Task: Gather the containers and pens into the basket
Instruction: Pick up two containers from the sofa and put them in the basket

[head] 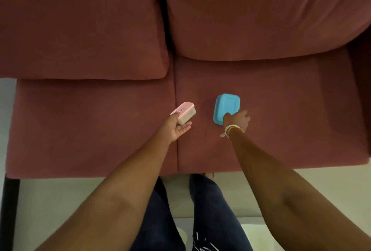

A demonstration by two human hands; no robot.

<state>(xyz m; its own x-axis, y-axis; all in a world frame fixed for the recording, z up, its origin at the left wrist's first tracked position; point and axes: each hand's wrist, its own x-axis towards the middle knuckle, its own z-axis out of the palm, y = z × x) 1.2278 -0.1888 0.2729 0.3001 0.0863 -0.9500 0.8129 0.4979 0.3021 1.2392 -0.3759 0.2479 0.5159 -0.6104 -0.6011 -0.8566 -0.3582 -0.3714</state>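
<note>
A small pink-lidded container (184, 112) is held in my left hand (176, 128), thumb on its lid and fingers under it, just above the sofa seat. A blue rectangular container (226, 106) is tilted up on the seat to the right of it. My right hand (237, 120) grips its near edge, with the thumb on the blue lid. A white and orange band circles my right wrist. No pens and no basket are in view.
The red sofa (90, 126) fills the view, with two back cushions (261, 19) behind the seat and an armrest at the right. Pale floor (70, 200) and my legs in dark trousers lie below the sofa's front edge.
</note>
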